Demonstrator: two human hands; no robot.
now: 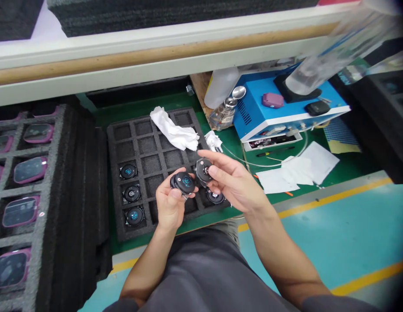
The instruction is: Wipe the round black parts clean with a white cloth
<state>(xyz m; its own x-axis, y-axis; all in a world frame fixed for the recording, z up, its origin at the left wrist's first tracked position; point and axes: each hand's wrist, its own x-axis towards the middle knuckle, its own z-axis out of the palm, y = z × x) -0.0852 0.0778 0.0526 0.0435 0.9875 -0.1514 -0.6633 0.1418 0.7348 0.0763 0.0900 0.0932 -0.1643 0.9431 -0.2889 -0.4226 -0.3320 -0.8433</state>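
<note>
One round black part (184, 182) sat pinched in the left hand (170, 203), and a 2nd part (203, 170) was gripped by the right hand (232, 180), both above the foam tray (145, 149). 3 more discs (132, 193) lay in its left cells, a white cloth (173, 128) across its top.

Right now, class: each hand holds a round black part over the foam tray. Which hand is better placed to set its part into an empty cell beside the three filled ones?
Probably the left hand: its round part hangs nearer the foam tray's filled left column. The right hand holds its part farther right.
</note>
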